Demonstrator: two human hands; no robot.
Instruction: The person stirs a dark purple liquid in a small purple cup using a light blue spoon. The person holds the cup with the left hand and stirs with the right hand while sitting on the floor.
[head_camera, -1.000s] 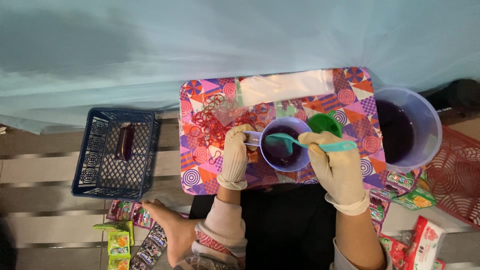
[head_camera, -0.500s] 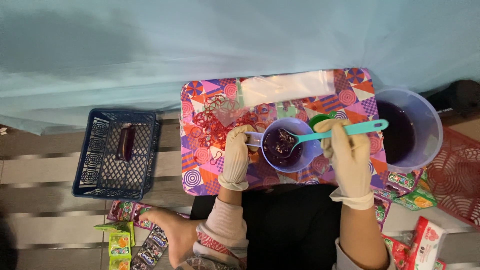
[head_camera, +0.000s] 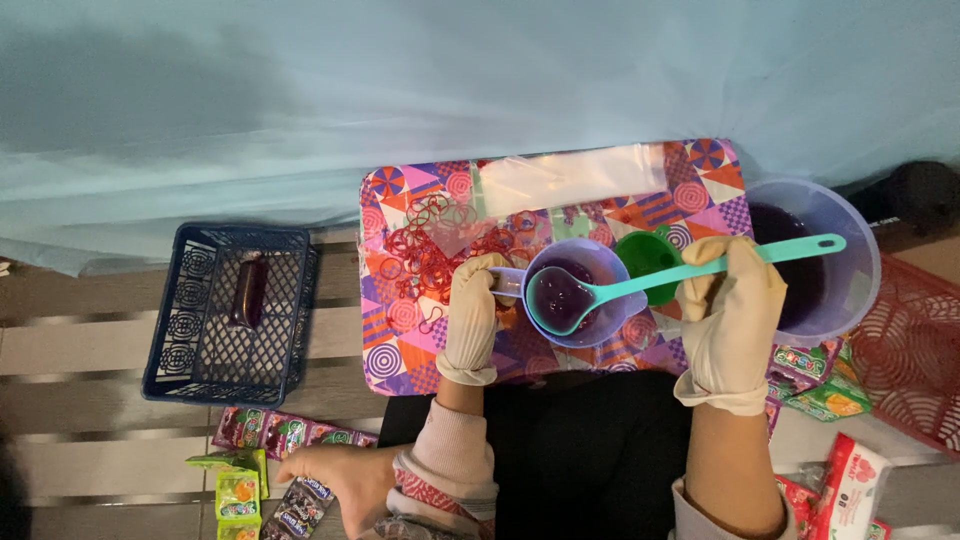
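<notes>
Slatted wooden floor, patterned multicolour tray (head_camera: 400, 350). Left hand (head_camera: 470, 315) is gripping small purple plastic cup (head_camera: 580, 290); right hand (head_camera: 730, 310) is holding teal plastic ladle (head_camera: 640, 285) over it. Tilting ladle could be spilling purple liquid.

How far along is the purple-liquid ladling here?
Done: one sealed purple pouch lies in the dark blue plastic crate. In hand: the gloved right hand holds the teal plastic ladle in the small lilac cup, steadied by the gloved left hand. Left: the big translucent bucket holds plenty of purple liquid.
</notes>
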